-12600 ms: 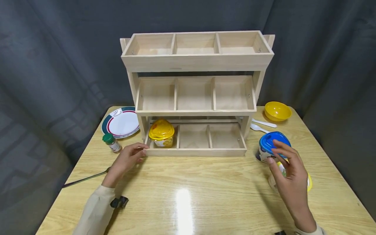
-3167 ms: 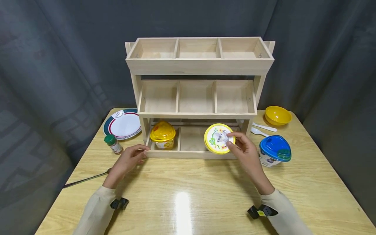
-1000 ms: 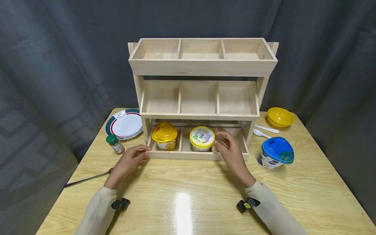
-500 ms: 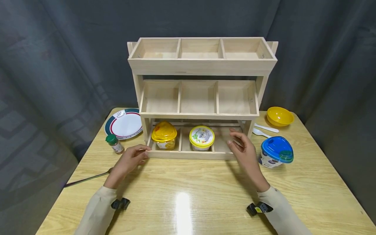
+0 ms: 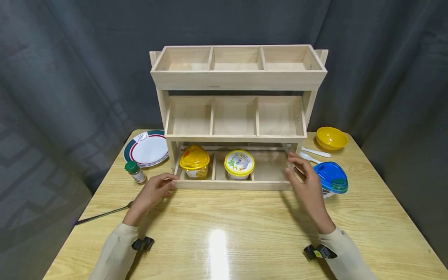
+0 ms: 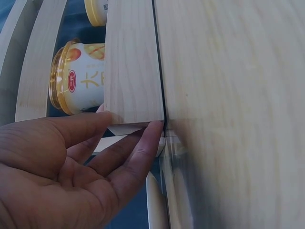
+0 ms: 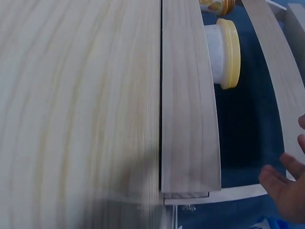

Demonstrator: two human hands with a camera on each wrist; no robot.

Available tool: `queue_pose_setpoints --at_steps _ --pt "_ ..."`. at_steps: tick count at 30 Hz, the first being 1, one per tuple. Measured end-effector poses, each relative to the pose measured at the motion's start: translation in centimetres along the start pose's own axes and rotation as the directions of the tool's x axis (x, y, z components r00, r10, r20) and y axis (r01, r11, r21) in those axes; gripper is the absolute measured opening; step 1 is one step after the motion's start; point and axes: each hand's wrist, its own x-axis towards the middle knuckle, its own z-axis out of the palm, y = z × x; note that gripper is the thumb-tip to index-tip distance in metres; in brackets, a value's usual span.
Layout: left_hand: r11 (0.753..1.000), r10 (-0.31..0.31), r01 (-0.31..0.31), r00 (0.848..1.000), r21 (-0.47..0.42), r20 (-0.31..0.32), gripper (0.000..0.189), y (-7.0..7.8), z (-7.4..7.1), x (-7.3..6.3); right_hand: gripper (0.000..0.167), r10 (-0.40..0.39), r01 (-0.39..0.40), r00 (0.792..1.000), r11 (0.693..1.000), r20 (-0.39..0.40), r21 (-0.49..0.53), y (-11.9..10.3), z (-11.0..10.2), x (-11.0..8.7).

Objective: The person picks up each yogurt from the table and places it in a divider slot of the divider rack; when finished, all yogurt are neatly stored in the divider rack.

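Observation:
A three-tier wooden rack (image 5: 231,81) stands on the table. Fingertips of my left hand (image 5: 154,194) grip the front left corner of its bottom tray (image 5: 231,185), with the board's end between them in the left wrist view. A plastic tub with a domed golden lid (image 5: 194,159) sits in that tray's left compartment. In the middle compartment stands a round tub with a yellow-rimmed white lid (image 5: 239,163). My right hand (image 5: 309,190), fingers relaxed and holding nothing, is by the tray's right end. It partly hides a blue-lidded tub (image 5: 330,177) on the table.
At left lie a white plate (image 5: 147,149) with a green and red rim, a green-capped shaker jar (image 5: 135,172) and a dark, long-handled utensil (image 5: 105,214). Behind the right hand are a yellow bowl (image 5: 331,138) and white plastic cutlery (image 5: 315,152). A dark curtain (image 5: 231,23) hangs behind.
The right hand carried the yellow-rimmed tub from the table's right side into the bottom tray's middle compartment and let go. It has since moved right. The left hand has stayed at the corner.

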Motion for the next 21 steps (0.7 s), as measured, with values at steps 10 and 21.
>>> queue_pose_setpoints --at_steps 10,21 --pt "1.000 0.017 -0.017 1.000 -0.020 0.004 0.026 0.0 0.1 0.0 0.031 -0.002 -0.005 0.996 0.997 -0.085 -0.082 -0.2 -2.0 -0.9" --pt "1.000 -0.004 0.004 1.000 -0.009 -0.002 0.026 0.0 0.0 0.0 0.026 -0.041 0.040 0.984 0.999 -0.175 -0.011 -0.7 -4.1 -2.2"
